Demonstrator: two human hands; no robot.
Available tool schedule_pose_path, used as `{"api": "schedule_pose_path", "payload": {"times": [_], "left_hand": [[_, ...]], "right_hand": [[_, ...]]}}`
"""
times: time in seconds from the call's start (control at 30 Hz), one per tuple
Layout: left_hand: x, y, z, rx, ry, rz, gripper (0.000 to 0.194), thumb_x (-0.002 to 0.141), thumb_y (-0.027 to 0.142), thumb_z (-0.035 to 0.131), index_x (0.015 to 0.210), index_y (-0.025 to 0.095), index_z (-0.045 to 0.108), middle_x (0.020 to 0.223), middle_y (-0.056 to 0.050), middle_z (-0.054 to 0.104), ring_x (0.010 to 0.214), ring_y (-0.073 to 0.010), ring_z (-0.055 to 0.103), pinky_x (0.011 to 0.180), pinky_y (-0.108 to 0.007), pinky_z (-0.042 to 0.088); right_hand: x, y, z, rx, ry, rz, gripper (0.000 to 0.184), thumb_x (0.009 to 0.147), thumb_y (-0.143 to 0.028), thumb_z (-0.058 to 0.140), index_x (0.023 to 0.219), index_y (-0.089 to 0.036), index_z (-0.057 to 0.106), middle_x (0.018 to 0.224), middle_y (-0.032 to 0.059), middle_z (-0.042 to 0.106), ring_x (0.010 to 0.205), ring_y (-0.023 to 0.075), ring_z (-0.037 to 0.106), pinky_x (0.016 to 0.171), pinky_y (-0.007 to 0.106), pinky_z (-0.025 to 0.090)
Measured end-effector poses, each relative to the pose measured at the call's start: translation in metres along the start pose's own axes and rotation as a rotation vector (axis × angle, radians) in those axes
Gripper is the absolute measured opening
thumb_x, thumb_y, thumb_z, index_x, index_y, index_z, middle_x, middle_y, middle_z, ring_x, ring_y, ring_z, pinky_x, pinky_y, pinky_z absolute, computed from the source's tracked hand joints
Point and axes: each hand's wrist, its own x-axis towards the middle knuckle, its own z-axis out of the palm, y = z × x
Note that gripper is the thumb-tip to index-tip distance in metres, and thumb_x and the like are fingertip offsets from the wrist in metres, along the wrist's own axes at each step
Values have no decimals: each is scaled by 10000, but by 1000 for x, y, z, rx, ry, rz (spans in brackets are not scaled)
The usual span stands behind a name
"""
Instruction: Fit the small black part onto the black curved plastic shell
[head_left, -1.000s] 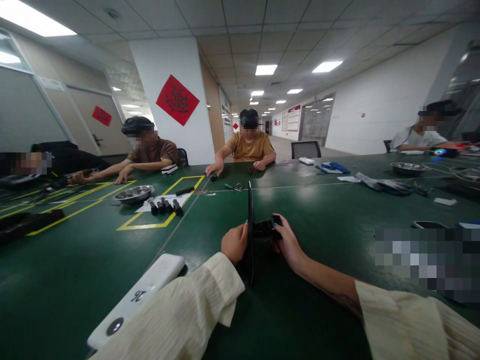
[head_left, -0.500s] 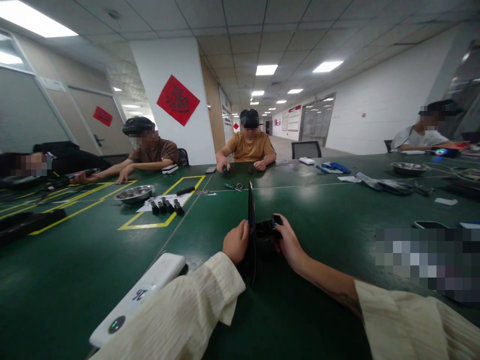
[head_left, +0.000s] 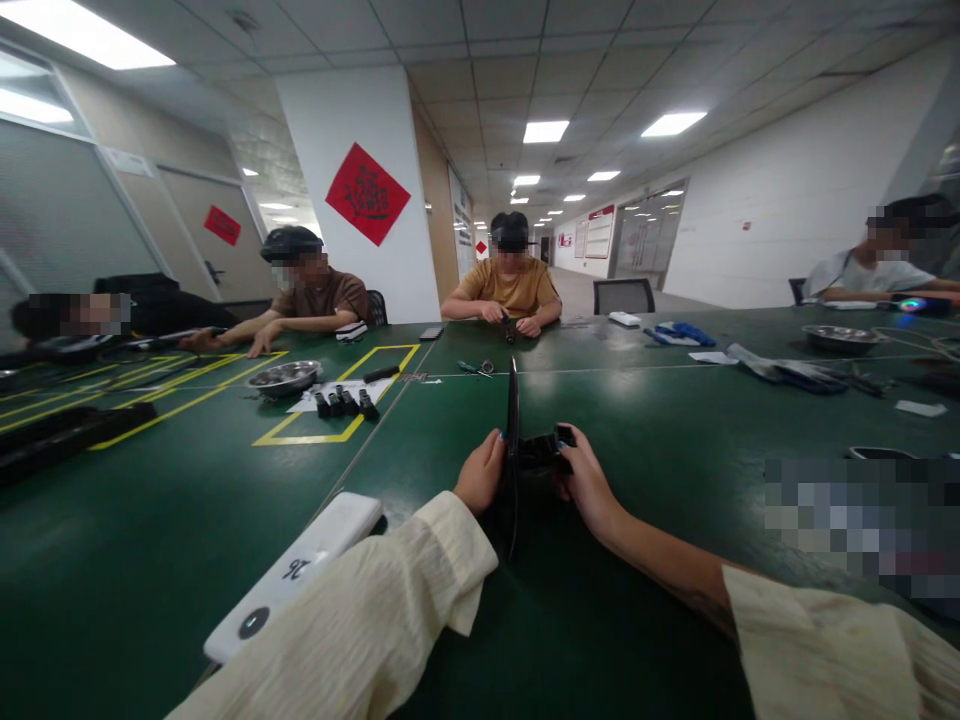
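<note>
Just above the green table, a thin black panel (head_left: 513, 480) is held upright and seen nearly edge-on. My left hand (head_left: 482, 474) is closed on its left face, thumb near the edge. From the panel's right side a black bracket-like part (head_left: 537, 452) sticks out. My right hand (head_left: 589, 482) pinches the outer end of that part, with the thumb on top and the other fingers mostly hidden. The exact kind of this assembly cannot be made out. Beside my left forearm lies a long white device (head_left: 300, 572) marked 26.
On the left are several black cylindrical parts (head_left: 346, 402), a metal bowl (head_left: 285, 378) and yellow tape (head_left: 300, 440). Pliers-like tools (head_left: 477, 368) lie ahead. Another metal bowl (head_left: 844, 339) and plastic bags (head_left: 780, 368) lie right. Co-workers sit around the table, one opposite (head_left: 510, 285).
The whole view has shifted slightly, with the scene moving right. Both my hands keep their hold on the black assembly. The co-worker opposite has brought their hands closer together.
</note>
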Motion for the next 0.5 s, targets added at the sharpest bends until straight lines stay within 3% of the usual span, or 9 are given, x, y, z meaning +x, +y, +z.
{"api": "schedule_pose_path", "payload": {"times": [0.23, 0.5], "left_hand": [[-4, 5, -4, 342, -52, 30, 289, 873, 279, 346, 779, 165, 595, 786, -76, 651, 748, -193, 591, 716, -292, 407], [-3, 5, -1, 388, -45, 33, 302, 881, 241, 326, 777, 153, 596, 710, -61, 631, 689, -175, 569, 682, -276, 419]], "right_hand": [[1, -1, 1, 13, 22, 6, 444, 766, -386, 449, 1185, -251, 394, 618, -49, 491, 416, 96, 431, 354, 194, 275], [1, 0, 0, -11, 16, -1, 456, 772, -391, 449, 1199, -244, 395, 576, -51, 487, 412, 101, 436, 356, 193, 281]]}}
